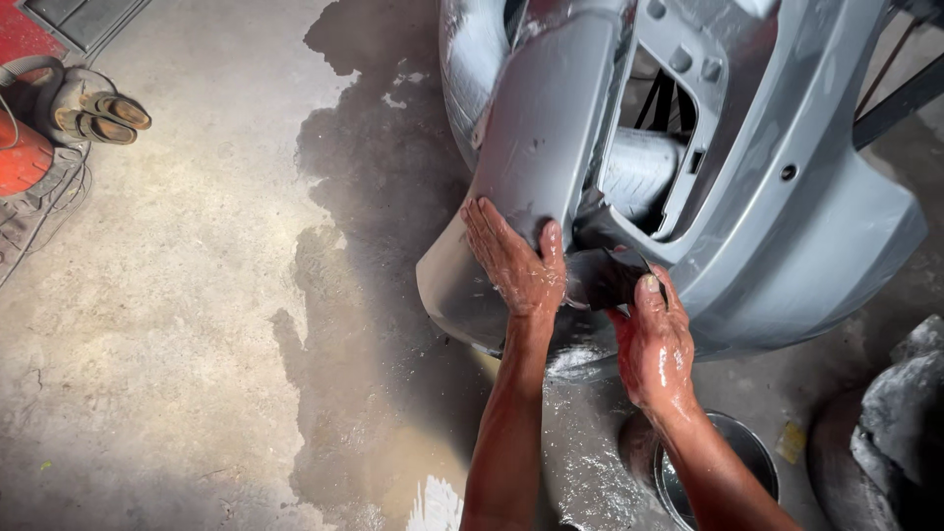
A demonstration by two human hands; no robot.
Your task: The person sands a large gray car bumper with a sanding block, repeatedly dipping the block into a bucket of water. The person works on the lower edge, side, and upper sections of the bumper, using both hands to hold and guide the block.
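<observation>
I am pressing my left hand [511,261], fingers spread flat, against the grey bumper panel [551,138] just above it. My right hand [654,339], beside the left, is pinching a dark, wet sanding sheet [600,278] against the bumper's lower edge. A metal bucket [752,447] is sitting below my right wrist. Wet concrete floor [374,324] is spreading leftward.

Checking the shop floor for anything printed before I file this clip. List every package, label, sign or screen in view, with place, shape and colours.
No packages, signs or screens show.
Yellowish scrap: small flat piece, possibly a label or tape, on the wet floor right of the metal bucket; too small to tell.
The grey bumper, which the left hand presses and the right hand rubs with a dark sheet, shows no sticker.
</observation>
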